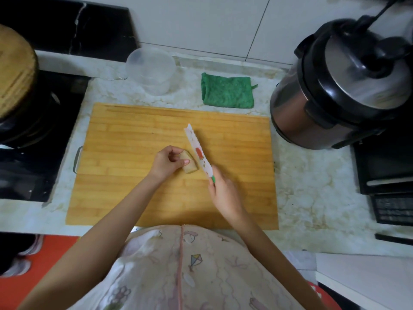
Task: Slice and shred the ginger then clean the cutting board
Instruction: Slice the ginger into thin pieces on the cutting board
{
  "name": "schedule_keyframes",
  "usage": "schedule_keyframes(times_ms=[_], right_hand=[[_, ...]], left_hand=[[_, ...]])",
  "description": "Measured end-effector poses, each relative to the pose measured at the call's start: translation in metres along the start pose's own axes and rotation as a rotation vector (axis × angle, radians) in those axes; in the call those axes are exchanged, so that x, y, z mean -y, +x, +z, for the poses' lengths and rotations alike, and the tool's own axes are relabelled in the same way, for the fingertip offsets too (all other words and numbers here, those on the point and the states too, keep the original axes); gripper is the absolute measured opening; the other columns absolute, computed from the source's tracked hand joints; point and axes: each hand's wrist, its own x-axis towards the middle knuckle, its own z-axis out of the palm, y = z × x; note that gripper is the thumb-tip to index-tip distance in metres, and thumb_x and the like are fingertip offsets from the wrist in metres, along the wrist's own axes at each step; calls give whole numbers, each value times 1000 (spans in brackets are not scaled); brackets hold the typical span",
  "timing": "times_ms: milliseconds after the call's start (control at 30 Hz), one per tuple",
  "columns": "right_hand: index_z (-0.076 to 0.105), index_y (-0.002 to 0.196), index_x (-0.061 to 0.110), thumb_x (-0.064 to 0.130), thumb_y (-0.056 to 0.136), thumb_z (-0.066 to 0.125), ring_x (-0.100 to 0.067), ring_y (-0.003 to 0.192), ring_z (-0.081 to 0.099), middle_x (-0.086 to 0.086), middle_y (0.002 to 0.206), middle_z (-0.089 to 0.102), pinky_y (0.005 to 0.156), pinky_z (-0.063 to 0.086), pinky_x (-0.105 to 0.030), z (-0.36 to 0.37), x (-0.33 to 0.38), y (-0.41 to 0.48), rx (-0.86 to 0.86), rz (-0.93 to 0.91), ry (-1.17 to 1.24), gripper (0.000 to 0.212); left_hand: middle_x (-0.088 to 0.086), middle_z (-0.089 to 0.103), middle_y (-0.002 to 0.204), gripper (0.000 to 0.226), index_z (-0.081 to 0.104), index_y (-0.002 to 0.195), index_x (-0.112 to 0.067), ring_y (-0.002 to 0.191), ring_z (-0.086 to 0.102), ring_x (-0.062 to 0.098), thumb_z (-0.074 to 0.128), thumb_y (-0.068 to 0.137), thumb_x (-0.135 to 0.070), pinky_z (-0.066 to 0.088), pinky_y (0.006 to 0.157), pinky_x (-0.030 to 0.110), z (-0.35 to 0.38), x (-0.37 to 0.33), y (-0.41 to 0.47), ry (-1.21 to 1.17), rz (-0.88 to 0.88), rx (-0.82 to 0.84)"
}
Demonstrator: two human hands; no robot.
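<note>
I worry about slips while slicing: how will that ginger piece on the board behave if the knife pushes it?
The ginger looks stubby and rounded, so it may roll on the cutting board without the left hand pinching it. It holds its shape under the fingers, so likely firm. Small beside the hand, probably light.

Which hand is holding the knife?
The right hand grips the knife by its green handle. The left hand pinches the ginger on the cutting board instead.
</note>
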Motion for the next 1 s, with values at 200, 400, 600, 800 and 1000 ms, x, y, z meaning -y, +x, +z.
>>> schedule_keyframes(times_ms=[200,400,600,800,1000], right_hand=[[41,138,11,16,99,43,-20,66,59,-7,103,65,52,48,-39,-26,-17,-4,-90,-47,80,39],[46,133,15,17,99,44,-8,59,52,5,94,63,50,40,-27,-35,-25,-10,-88,-16,249,34],[52,114,18,18,98,43,-18,50,41,-10,66,50,44,37,-43,-32,-27,-12,-161,72,409,19],[52,112,19,19,98,43,-19,48,39,-5,59,44,44,36,-44,-30,-30,-14,-157,83,446,17],[54,113,16,18,98,44,-16,48,40,2,59,46,44,37,-41,-26,-30,-19,-161,102,467,18]], left_hand=[[3,56,93,35,51,102,-8,71,58,-1,68,79,12,48,71,9,-16,7,-9,-65,17,84],[5,60,103,46,59,121,-6,88,56,7,67,79,12,43,86,24,-29,12,-13,66,170,214],[-3,63,96,28,63,91,-28,81,55,0,74,80,-5,41,74,18,-38,14,-17,308,248,339],[0,64,94,19,62,88,-31,79,54,8,74,80,-19,43,74,22,-16,18,-29,359,240,443],[-1,63,93,14,68,93,-11,87,57,15,66,87,-23,44,78,31,4,-5,-9,521,298,217]])
